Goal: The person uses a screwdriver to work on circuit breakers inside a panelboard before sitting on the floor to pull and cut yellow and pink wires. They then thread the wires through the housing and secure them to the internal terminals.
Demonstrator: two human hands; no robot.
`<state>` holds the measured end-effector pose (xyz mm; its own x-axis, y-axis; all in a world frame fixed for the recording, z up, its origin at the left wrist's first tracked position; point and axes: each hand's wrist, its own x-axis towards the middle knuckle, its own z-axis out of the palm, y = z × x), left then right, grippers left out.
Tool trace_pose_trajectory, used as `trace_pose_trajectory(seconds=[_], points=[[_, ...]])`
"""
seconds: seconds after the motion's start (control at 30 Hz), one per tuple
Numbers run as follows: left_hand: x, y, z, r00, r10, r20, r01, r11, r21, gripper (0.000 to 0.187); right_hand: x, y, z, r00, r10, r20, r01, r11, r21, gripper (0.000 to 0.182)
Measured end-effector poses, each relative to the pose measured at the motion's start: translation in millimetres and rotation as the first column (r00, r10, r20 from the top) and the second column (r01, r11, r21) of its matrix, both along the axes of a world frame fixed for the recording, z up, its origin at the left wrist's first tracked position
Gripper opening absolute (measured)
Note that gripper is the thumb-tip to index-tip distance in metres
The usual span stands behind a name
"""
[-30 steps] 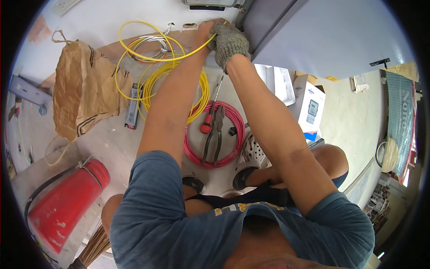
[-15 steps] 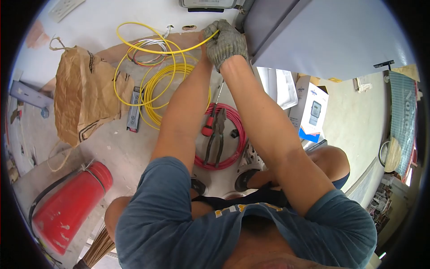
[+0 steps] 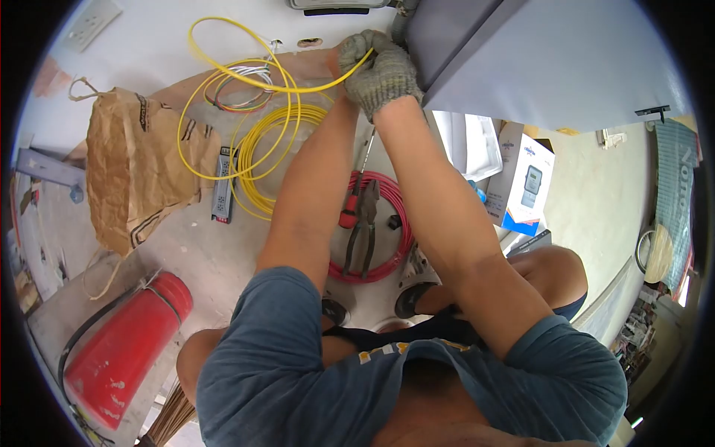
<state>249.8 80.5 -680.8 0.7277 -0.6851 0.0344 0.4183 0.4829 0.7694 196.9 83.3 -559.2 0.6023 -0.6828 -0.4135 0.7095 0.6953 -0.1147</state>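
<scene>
Yellow cable, pinkish-red wire, grey ribbed glove

The screwdriver handle is red and black, the pliers dark, the paper bag brown with black print, the box white with blue and orange below, the cylinder red with pale scuffs, the shirt slate blue.

Tight up here: the cabinet is close beside my right hand, the wall is near ahead, and yellow cable loops across the left. Between my forearms there's a gap, but pliers and screwdriver lie in it, over the red coil. Wider lane left: floor between bag and extinguisher.
</scene>
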Motion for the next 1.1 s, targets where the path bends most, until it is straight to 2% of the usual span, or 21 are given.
trace_pose_trajectory(seconds=[0.07, 0.17, 0.3, 0.37, 0.4, 0.47, 0.5, 0.57, 0.6, 0.63, 0.67, 0.7, 0.73, 0.77, 0.8, 0.83, 0.9, 0.93, 0.97, 1.03, 1.1], points=[[2, -1, -2, 1.0, 0.008, 0.002, -0.008, 1.0, -0.004, 0.028, -3, 0, 17, 0.997, 0.031, -0.073, -0.025, 0.997, 0.077, 0.007], [4, -7, -3, 1.0, 0.018, 0.011, -0.017, 1.0, -0.011, 0.028, 6, -15, 2, 1.0, -0.027, -0.007, 0.027, 1.0, -0.007, 0.003], [6, -7, -4, 0.999, 0.023, 0.029, -0.023, 1.0, -0.017, 0.028, 14, -13, 9, 0.999, -0.01, -0.051, 0.012, 0.999, 0.041, 0.004], [8, -2, -4, 0.998, 0.026, 0.051, -0.026, 1.0, -0.008, 0.029, 11, -1, 22, 0.977, -0.06, -0.207, 0.07, 0.997, 0.045, 0.01], [10, -1, -5, 0.998, 0.025, 0.065, -0.025, 1.0, -0.001, 0.029, 11, -1, 18, 0.977, -0.056, -0.205, 0.067, 0.997, 0.047, 0.01], [20, 2, -8, 0.987, 0.007, 0.16, -0.013, 0.999, 0.041, 0.029, 10, -12, -3, 0.994, -0.019, -0.106, 0.025, 0.998, 0.064, 0.01], [26, 7, -8, 0.964, -0.015, 0.266, -0.011, 0.995, 0.096, 0.029, 10, -17, -18, 0.995, -0.023, -0.099, 0.03, 0.997, 0.066, 0.01], [38, 26, 4, 0.782, -0.078, 0.618, -0.126, 0.952, 0.28, 0.03, 10, -24, -44, 0.962, 0.059, 0.267, -0.029, 0.993, -0.116, 0.008], [41, 37, 15, 0.491, -0.203, 0.847, -0.303, 0.872, 0.384, 0.032, 12, -20, -32, 0.96, 0.056, 0.273, -0.024, 0.993, -0.119, 0.008], [35, 50, 33, 0.486, -0.202, 0.85, -0.3, 0.875, 0.38, 0.032, 15, -11, -12, 0.993, 0.019, 0.119, -0.02, 1.0, 0.013, 0.006], [24, 67, 58, 0.455, -0.251, 0.854, -0.41, 0.792, 0.452, 0.035, 18, -7, 1, 0.999, -0.001, -0.042, 0.007, 0.99, 0.143, 0.005], [15, 80, 74, 0.426, -0.302, 0.853, -0.515, 0.694, 0.504, 0.039, 18, -7, 0, 0.999, -0.011, -0.035, 0.016, 0.99, 0.139, 0.005], [9, 88, 76, 0.417, -0.305, 0.856, -0.512, 0.7, 0.498, 0.039, 16, -7, -2, 1.0, 0.001, -0.014, 0.0, 0.995, 0.099, 0.004], [3, 94, 77, 0.713, -0.038, 0.7, -0.384, 0.814, 0.435, 0.033, 16, -8, -5, 1.0, 0.013, 0.006, -0.014, 0.998, 0.059, 0.004], [-2, 98, 79, 0.91, 0.165, 0.38, -0.292, 0.906, 0.306, 0.028, 17, -6, 4, 0.993, 0.012, -0.12, -0.005, 0.998, 0.057, 0.006], [-10, 97, 91, 0.91, 0.156, 0.383, -0.284, 0.909, 0.305, 0.028, 16, -5, 2, 0.993, 0.002, -0.117, 0.004, 0.998, 0.057, 0.006], [-28, 92, 120, 0.906, 0.247, 0.344, -0.317, 0.934, 0.164, 0.027, 10, 2, -5, 0.998, 0.028, -0.052, -0.034, 0.992, -0.121, 0.008], [-33, 94, 135, 0.915, 0.189, 0.356, -0.293, 0.918, 0.266, 0.028, 6, 3, -3, 0.992, 0.042, -0.121, -0.064, 0.982, -0.178, 0.01], [-31, 93, 132, 0.913, 0.188, 0.361, -0.294, 0.919, 0.263, 0.028, 5, 7, 0, 0.992, 0.041, -0.116, -0.062, 0.982, -0.18, 0.01], [-23, 85, 129, 0.774, 0.283, 0.567, -0.435, 0.888, 0.15, 0.025, 2, 14, 9, 0.993, 0.016, -0.12, -0.028, 0.995, -0.098, 0.011], [-22, 85, 131, 0.74, 0.263, 0.619, -0.423, 0.898, 0.123, 0.024, -2, 17, 13, 0.993, 0.006, -0.119, -0.016, 0.996, -0.087, 0.011]])
